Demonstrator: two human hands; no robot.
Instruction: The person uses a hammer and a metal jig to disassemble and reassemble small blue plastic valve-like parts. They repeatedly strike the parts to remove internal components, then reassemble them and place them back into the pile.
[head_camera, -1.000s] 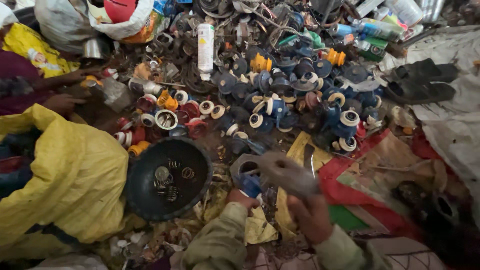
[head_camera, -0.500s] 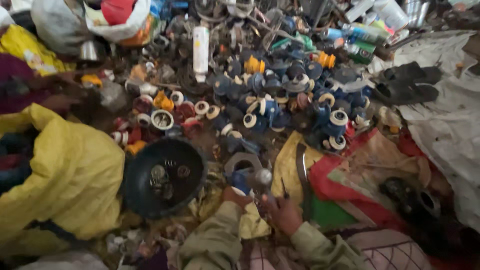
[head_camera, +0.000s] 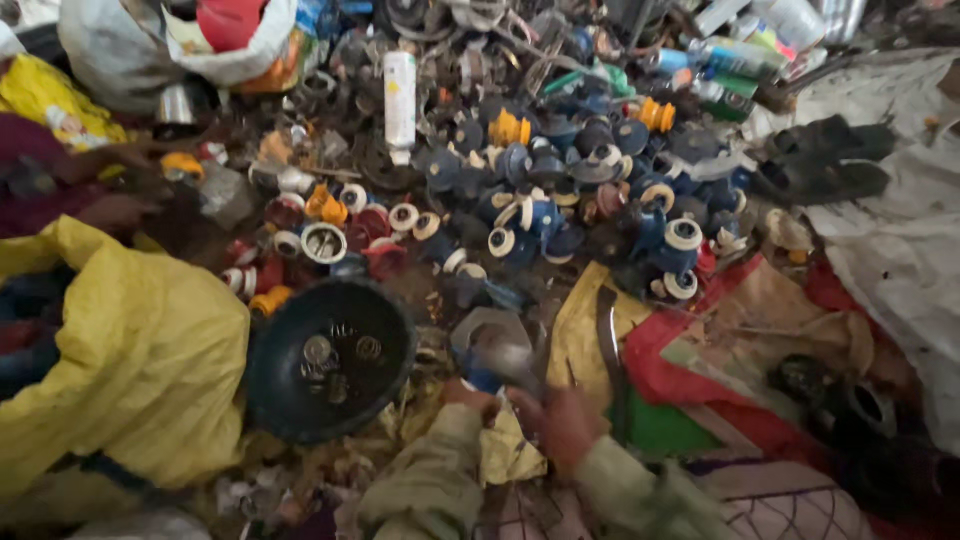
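Note:
My left hand (head_camera: 468, 396) grips a small blue part (head_camera: 483, 376) and holds it on a grey metal block (head_camera: 492, 326) on the ground. My right hand (head_camera: 566, 420) is shut on a grey hammer (head_camera: 507, 357), whose blurred head is down on the blue part. Both hands are close together just right of a black bowl (head_camera: 385, 330), which holds several small metal pieces (head_camera: 320, 352). Beyond the block lies a heap of blue, red and orange parts with white rings (head_camera: 560, 215).
A yellow sack (head_camera: 120, 380) fills the left. Another person's hand (head_camera: 112, 212) reaches in at far left. A white spray can (head_camera: 400, 95) lies in the scrap heap. Black sandals (head_camera: 820, 160) rest at right. A long dark blade (head_camera: 606, 350) lies on yellow and red cloth (head_camera: 680, 370).
My right hand has swung the hammer from a raised position down onto the blue part. My left hand stayed at the block. The camera view shifted slightly.

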